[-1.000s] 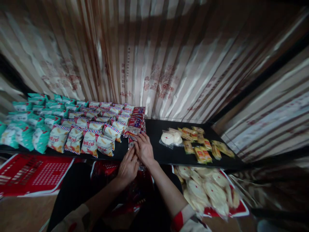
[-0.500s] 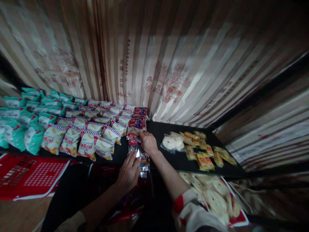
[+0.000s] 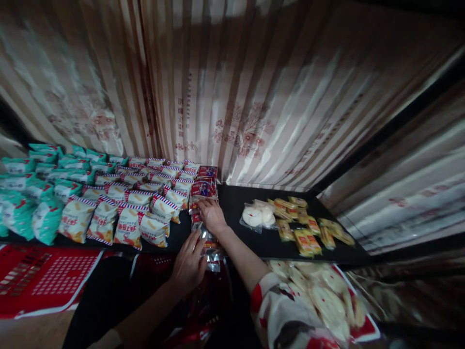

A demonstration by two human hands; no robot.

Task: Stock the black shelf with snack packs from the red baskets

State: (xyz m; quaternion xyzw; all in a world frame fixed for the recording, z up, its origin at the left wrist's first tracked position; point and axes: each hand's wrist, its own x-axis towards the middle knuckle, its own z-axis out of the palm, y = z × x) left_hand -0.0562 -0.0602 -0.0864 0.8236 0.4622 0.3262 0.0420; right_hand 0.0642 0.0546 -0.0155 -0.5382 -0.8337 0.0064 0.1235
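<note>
Red snack packets (image 3: 204, 188) with shiny silver edges lie overlapping in a column on the black tabletop. My right hand (image 3: 212, 215) rests across the middle of that column, palm down, its fingers stretched over the packets. Closer to me, my left hand (image 3: 187, 264) lies beside the front packet (image 3: 212, 252), fingers extended and touching its left side. Its silver end pokes out past the table's front edge. Both hands partly cover the packets beneath them.
White snack bags (image 3: 128, 225) with striped tops stand in rows to the left, and teal bags (image 3: 45, 220) beyond them. Rightward are round white packaged flatbreads (image 3: 257, 215) and yellow packets (image 3: 307, 241). Below the edge sit red baskets (image 3: 63, 276). A curtain (image 3: 236, 97) hangs behind.
The view has shifted slightly. My right hand has slid a little to the left over the packets; my left hand stays by the front packet, slightly lower in view.
</note>
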